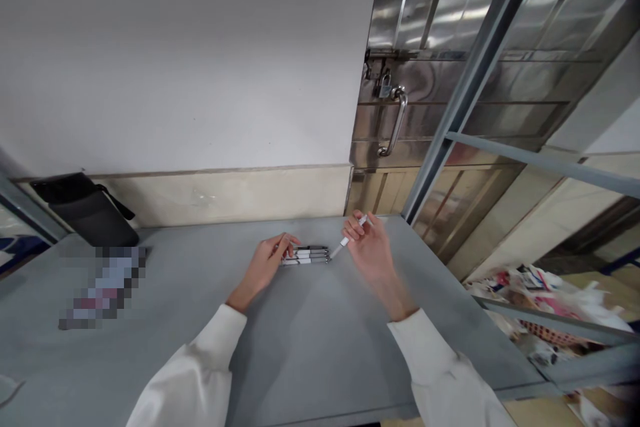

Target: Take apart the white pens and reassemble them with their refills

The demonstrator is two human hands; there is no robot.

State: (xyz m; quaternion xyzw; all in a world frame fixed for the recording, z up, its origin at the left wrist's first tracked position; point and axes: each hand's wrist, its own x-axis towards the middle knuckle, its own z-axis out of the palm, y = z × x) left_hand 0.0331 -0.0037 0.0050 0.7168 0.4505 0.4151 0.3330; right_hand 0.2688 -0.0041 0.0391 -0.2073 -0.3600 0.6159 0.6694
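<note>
Right hand [369, 240] is closed on a white pen [345, 241], slanted, tip near a row of pens [311, 256] on the gray table [320, 353]. Left hand [271, 257] covers the row's left ends; cannot tell if it grips. Black case [97, 213] stands far left, contents hidden; white plastic bags [595, 300] lie beyond right edge.

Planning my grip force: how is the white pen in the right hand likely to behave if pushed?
The white pen is probably stiff: it looks straight. Being slim, it is likely light. On the flat table, its seemingly round shape could let it roll.
</note>
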